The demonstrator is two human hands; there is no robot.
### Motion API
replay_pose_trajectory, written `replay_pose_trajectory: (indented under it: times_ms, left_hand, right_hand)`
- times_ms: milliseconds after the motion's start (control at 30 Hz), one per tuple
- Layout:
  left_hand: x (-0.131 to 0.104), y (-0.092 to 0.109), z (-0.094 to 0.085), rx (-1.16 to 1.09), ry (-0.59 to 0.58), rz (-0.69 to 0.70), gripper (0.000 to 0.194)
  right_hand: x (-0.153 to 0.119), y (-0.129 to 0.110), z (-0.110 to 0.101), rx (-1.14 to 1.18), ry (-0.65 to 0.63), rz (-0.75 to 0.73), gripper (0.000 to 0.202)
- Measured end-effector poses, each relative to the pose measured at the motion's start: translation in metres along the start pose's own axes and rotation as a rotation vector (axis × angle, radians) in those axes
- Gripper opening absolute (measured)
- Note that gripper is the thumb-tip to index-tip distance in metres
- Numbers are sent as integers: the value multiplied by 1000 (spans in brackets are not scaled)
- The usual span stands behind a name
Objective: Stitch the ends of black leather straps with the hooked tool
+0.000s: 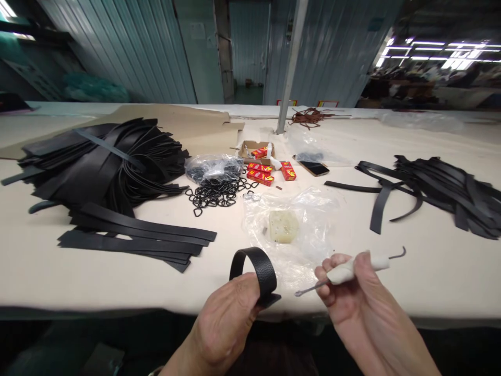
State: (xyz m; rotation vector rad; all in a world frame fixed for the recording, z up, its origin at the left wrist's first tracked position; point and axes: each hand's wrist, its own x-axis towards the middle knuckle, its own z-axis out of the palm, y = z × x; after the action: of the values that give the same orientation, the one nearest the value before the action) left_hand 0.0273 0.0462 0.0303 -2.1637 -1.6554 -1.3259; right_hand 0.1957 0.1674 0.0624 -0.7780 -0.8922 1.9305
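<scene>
A curled black leather strap (pixel 265 269) is held in my left hand (pixel 229 316), looped above the fingers near the table's front edge. My right hand (pixel 348 295) grips the pale handle of a tool (pixel 342 272) between thumb and fingers. A thin metal shaft with a small tip points left towards the strap, and a bent hook sticks out of the handle's other end. Strap and tool are apart. Just beyond my hands a yellowish translucent block (pixel 284 226) lies on a clear plastic sheet (pixel 313 224).
Black strips lie in a large bundle (pixel 105 156) at left and a smaller pile (pixel 454 193) at right. Black metal rings (pixel 219 194), red boxes (pixel 260 177), a carton (pixel 245 152) and a phone (pixel 314 167) sit mid-table. A metal post (pixel 291 68) rises behind.
</scene>
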Motion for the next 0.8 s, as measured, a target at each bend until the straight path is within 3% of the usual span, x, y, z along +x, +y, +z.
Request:
replay_pose_trajectory:
  times_ms: [133,467,633,800]
  left_hand:
    - [2,3,1,-30,73,127,54]
    - [2,9,-2,-67,37,65,42]
    - [0,13,0,-215,28,-106,38]
    - [-3,20,4,-465,-34,-484,26]
  right_hand:
    - [-19,-1,24,22,-16,8,25]
    - [-23,6,29,-34,-51,-31,33]
    - [-22,10,32,-38,-53,-33,30]
    - [-20,13,33,-76,29,-13,27]
